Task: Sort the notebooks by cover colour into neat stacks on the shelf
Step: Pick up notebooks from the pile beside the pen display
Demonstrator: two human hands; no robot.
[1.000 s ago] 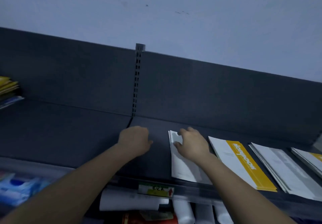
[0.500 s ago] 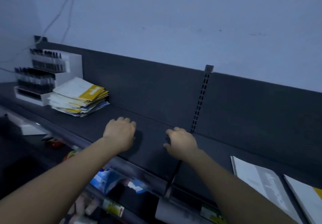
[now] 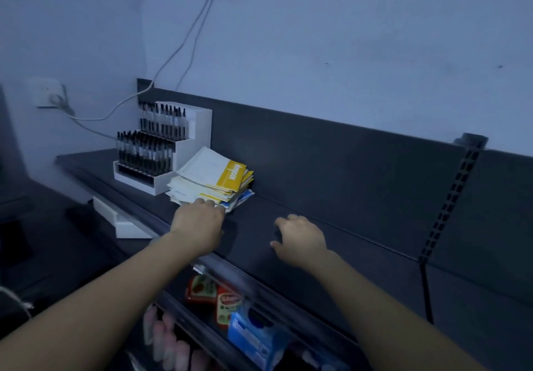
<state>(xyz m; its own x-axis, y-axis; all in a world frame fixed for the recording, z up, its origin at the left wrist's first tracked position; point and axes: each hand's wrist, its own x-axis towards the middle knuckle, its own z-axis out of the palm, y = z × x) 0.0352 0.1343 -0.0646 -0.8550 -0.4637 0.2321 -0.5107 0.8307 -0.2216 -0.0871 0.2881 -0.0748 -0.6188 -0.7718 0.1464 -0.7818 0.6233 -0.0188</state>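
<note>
A messy stack of notebooks (image 3: 212,178), white and yellow covers on top and a blue one near the bottom, lies at the left of the dark shelf (image 3: 360,255). My left hand (image 3: 199,220) reaches to the stack's front edge, its fingertips touching the lowest notebooks; whether it grips them is unclear. My right hand (image 3: 300,238) hovers over the bare shelf to the right of the stack, fingers loosely curled and holding nothing.
A white tiered pen display (image 3: 161,145) stands just left of the stack. A slotted upright (image 3: 450,206) divides the shelf's back panel at the right. Packaged goods (image 3: 253,339) sit on the shelf below. Cables (image 3: 178,50) hang down the wall.
My view and both hands have swung left along the shelf, away from the sorted notebooks at the right. The left hand has now reached the mixed stack.
</note>
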